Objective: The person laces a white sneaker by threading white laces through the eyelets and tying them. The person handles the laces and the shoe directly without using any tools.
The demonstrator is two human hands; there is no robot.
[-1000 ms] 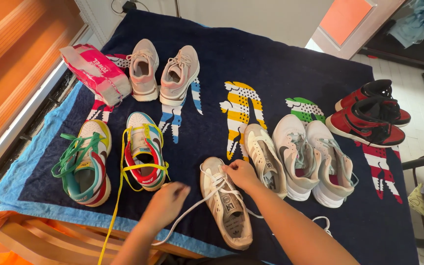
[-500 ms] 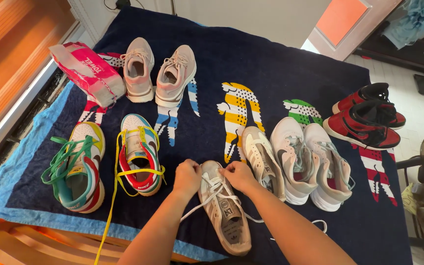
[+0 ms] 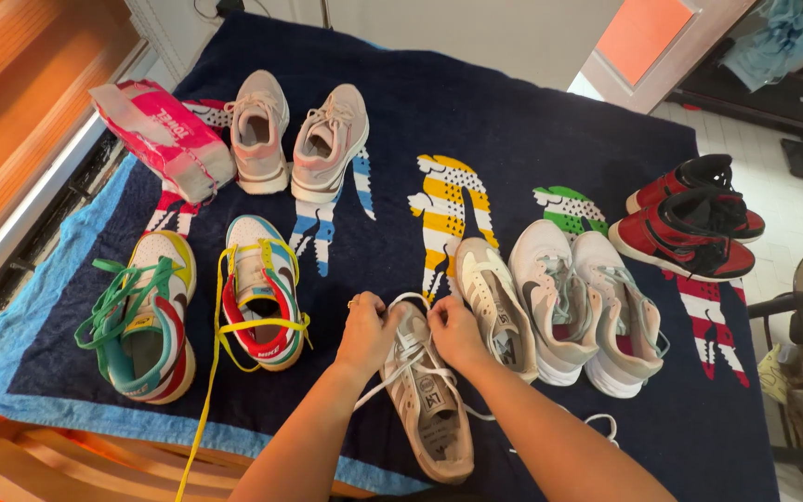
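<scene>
One dark towel [image 3: 532, 121] is lying under ten shoes: five pairs. One pink packet [image 3: 162, 138] is sitting at its far left corner. Left hand [image 3: 367, 330] and right hand [image 3: 454, 332] are pinching the white lace [image 3: 408, 299] over the beige sneaker [image 3: 429, 400], hiding its toe.

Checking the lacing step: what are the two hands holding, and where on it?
Both the left hand and right hand pinch the white lace of the beige sneaker, at its toe-end eyelets.
</scene>
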